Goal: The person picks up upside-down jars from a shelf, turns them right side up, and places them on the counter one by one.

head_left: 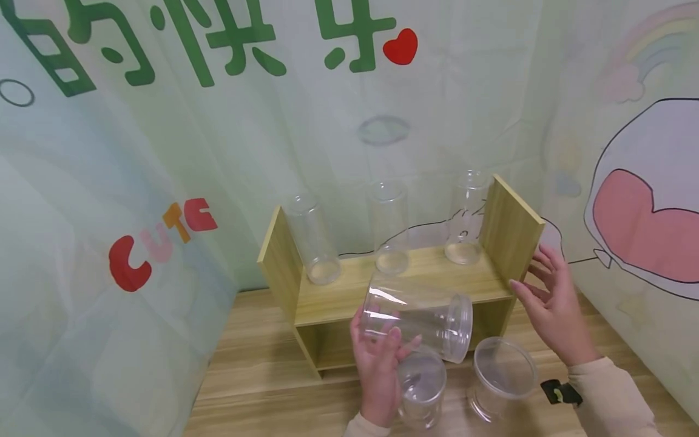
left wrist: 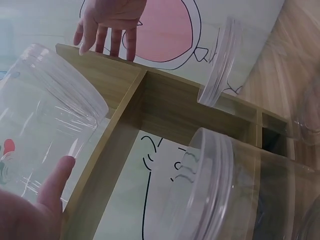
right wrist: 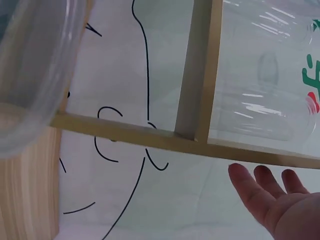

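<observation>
A clear plastic jar (head_left: 417, 315) lies sideways in my left hand (head_left: 379, 364), its rimmed end to the right. The left thumb presses its near side, and the fingers show through the clear wall. At the right side panel (head_left: 513, 230) of a small wooden shelf (head_left: 349, 303), my right hand (head_left: 554, 303) is spread with bent, relaxed fingers. Nothing is in it; whether its fingertips touch the panel I cannot tell. Three clear jars stand on the upper board: left (head_left: 317, 243), middle (head_left: 390, 230) and right (head_left: 464, 224).
Two more clear containers, one (head_left: 422, 388) below the left hand and one (head_left: 502, 376) to its right, stand on the wood-grain table (head_left: 246, 364) before the shelf. Printed cloth (head_left: 218, 139) hangs behind and at both sides. A dark strap (head_left: 562, 393) is at the right sleeve.
</observation>
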Demonstrator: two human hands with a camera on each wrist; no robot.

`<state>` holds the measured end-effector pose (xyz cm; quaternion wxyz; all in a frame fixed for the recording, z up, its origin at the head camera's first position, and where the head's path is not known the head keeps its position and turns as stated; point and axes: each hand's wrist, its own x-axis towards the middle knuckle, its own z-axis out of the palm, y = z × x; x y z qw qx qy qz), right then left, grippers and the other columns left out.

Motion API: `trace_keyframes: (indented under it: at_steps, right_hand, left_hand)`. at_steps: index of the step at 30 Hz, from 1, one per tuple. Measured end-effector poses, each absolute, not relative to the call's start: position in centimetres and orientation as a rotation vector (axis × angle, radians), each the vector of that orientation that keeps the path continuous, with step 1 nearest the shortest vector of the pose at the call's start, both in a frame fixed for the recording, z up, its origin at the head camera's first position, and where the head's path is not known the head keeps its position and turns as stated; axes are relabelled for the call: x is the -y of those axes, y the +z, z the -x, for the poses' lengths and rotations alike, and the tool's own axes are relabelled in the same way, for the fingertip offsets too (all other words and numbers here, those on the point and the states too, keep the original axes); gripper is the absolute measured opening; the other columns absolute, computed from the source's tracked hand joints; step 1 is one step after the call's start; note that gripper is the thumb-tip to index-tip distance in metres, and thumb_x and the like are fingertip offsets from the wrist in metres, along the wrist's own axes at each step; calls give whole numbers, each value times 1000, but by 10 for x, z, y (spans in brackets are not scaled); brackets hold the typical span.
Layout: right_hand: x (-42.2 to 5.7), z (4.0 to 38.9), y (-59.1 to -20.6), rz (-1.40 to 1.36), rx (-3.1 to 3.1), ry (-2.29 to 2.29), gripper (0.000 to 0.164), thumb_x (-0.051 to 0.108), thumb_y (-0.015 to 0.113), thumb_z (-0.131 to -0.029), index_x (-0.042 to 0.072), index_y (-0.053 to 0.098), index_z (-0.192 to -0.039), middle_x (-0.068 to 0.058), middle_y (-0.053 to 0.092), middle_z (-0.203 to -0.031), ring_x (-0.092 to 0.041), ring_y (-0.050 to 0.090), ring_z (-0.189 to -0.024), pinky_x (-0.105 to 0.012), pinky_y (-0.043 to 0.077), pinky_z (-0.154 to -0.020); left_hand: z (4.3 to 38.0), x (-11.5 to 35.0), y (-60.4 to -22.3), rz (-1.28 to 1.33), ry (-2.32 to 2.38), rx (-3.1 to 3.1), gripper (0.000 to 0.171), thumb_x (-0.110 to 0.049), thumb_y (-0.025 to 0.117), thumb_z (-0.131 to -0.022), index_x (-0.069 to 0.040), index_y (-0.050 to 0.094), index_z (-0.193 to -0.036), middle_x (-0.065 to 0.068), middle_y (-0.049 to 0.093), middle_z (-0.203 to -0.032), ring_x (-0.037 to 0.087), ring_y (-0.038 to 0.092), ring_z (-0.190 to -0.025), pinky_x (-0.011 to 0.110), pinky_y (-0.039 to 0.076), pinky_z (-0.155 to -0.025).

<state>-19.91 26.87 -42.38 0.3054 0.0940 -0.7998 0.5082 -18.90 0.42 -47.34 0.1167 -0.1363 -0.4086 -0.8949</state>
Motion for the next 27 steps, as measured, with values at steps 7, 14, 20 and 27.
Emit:
trace_keyframes:
  at_steps: [7,14,20,27]
  right_hand:
    - [-251,177,-438,-250,2065,1309,61,-17,63,-86,-9,36,-141,-17,34,-145,-10,39,-128,-9,39,-96]
    - [-230,152,-447,-460,1800,1631,44,-27,46,-88,-19,38,-130,-20,41,-141,-18,46,-129,-20,40,-103]
    - [-212,139,-454,-700,1679,1773,45,-31,45,-83,-25,34,-126,-27,35,-145,-25,39,-136,-26,41,-104]
    - [-197,133,-462,-779,1675,1782,65,-31,62,-70,-25,33,-128,-31,29,-147,-28,35,-138,-27,45,-101]
  left_hand:
    - [182,-4,-472,364,-2665,1181,58,0,61,-92,-6,31,-142,21,32,-142,32,55,-116,53,56,-77]
    - [174,-8,-472,344,-2721,1147,60,-3,59,-95,-5,27,-145,26,24,-149,40,51,-124,53,55,-80]
    - [168,-11,-472,367,-2775,1116,56,-2,50,-99,-9,27,-149,28,20,-150,43,45,-128,60,52,-81]
    - [162,-11,-472,362,-2849,1095,57,-7,48,-102,-16,25,-154,29,12,-155,44,41,-132,58,52,-84]
